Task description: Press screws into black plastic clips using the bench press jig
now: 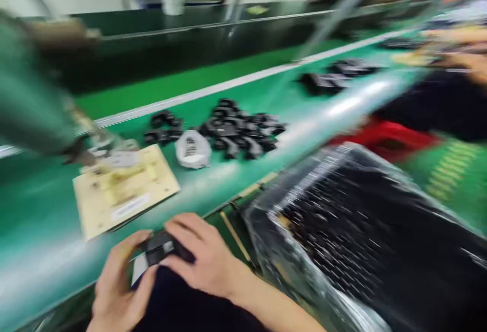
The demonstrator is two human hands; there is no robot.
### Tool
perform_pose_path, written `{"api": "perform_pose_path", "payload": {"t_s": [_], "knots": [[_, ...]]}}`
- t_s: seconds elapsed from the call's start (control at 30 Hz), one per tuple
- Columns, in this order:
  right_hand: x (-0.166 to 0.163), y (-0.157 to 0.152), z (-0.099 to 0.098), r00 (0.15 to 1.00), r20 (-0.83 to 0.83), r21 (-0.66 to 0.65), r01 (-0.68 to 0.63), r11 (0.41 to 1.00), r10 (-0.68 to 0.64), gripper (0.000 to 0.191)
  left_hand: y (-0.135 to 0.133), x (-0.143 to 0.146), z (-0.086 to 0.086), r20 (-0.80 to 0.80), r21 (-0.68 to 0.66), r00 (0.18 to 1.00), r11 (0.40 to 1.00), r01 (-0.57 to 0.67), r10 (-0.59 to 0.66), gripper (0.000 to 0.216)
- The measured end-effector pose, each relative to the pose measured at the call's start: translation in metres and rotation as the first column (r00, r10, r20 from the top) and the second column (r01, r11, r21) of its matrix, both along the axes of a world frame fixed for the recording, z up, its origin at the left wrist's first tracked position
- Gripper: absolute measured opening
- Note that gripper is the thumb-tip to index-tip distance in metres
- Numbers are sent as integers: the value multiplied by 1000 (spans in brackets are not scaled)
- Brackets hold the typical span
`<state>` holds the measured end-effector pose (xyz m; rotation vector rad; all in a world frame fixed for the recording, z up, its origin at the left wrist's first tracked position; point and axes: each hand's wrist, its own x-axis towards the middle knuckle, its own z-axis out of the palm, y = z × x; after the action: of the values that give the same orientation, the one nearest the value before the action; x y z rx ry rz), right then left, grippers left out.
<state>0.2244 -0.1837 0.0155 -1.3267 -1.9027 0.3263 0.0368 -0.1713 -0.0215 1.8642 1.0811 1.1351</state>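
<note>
Low in the view, a small black plastic part [160, 249] with a pale mark on top is held between my hands. My left hand [119, 284] grips its left end with thumb and fingers. From the right, my right hand [203, 251] closes over the other end, fingers on top and thumb along the near side. A bit of white [139, 267] shows beside the part; I cannot tell what it is. Just beyond my hands lies a cream-coloured fixture plate [163, 182] with a white label. Motion blurs the picture.
A green machine arm [34, 94] reaches over the plate. On the green belt [228, 182] are a white round item [193, 149] and a pile of black parts [243, 129]. A plastic-lined bin [331, 235] of black parts stands right. A co-worker's hands [464, 56] are far right.
</note>
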Motion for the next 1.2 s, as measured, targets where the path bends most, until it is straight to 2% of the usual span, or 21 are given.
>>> {"api": "perform_pose_path", "payload": {"t_s": [0.1,0.2,0.37,0.63,0.77,0.97,1.1,1.2], "knots": [[20,30,-2,994,19,138,-107,985,106,31,13,-1,1,-18,169,1000,986,7,-4,53],[29,61,3,983,115,260,-169,951,144,35,30,-3,5,-28,271,997,961,-56,66,60],[28,107,9,971,209,380,-192,905,118,35,43,-19,4,-11,278,962,925,-260,273,49],[-4,163,-9,949,248,401,-285,870,197,30,66,-37,-6,-8,294,938,898,-328,345,49],[-13,172,-19,940,258,353,-306,884,223,31,69,-35,-9,-24,299,934,894,-332,355,44],[-19,171,-27,934,318,301,-264,917,164,32,70,-33,-13,-42,291,929,894,-342,369,37],[-18,161,-25,932,344,347,-241,906,117,34,69,-34,-13,-42,291,926,892,-347,374,36],[-16,137,-24,962,260,439,-198,876,88,28,66,-37,-13,-45,282,923,891,-355,382,35]]}}
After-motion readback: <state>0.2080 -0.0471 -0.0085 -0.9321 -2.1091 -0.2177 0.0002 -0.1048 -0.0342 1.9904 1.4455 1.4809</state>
